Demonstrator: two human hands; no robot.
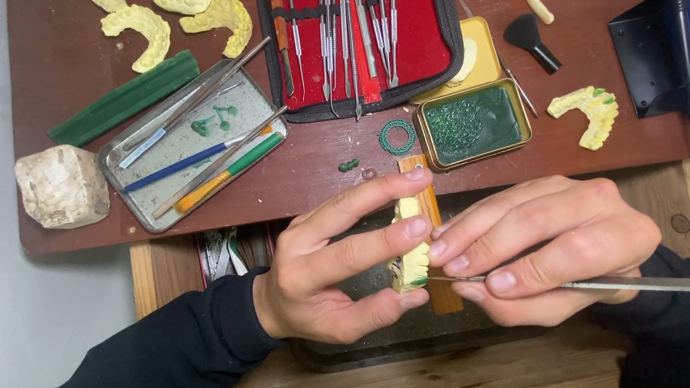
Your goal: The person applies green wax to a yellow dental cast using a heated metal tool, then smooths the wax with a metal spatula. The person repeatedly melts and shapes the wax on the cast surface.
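So your left hand [333, 265] is pinching the yellow dental cast [413, 259] between thumb underneath and the index and middle fingers on top, cast standing on edge right at your fingertips. Your right hand [548, 249] is closed around a thin metal carving tool [581, 284] in a pen-style grip, the handle trailing off past your right wrist and the tip touching the lower end of the cast, where there's a bit of green on it. The two hands are basically fingertip to fingertip, with the cast between them.

Directly behind your fingertips a narrow wooden peg [429, 208] sticks out from the edge of the brown bench [64, 54], and you're working right in front of it. Just beyond your left index finger there's a small green wax ring [397, 137] and a little green blob [348, 165]. Past your right fingers sits an open tin of green wax [472, 124], and further out to that side another yellow cast [589, 113]. Well beyond both hands lies the red roll-up case of metal instruments [359, 21]. Off beyond your left hand there's a metal tray with pens and tools [191, 144], a green wax slab [123, 99], a whitish stone lump [62, 185] and three more yellow casts [169, 14] at the far edge
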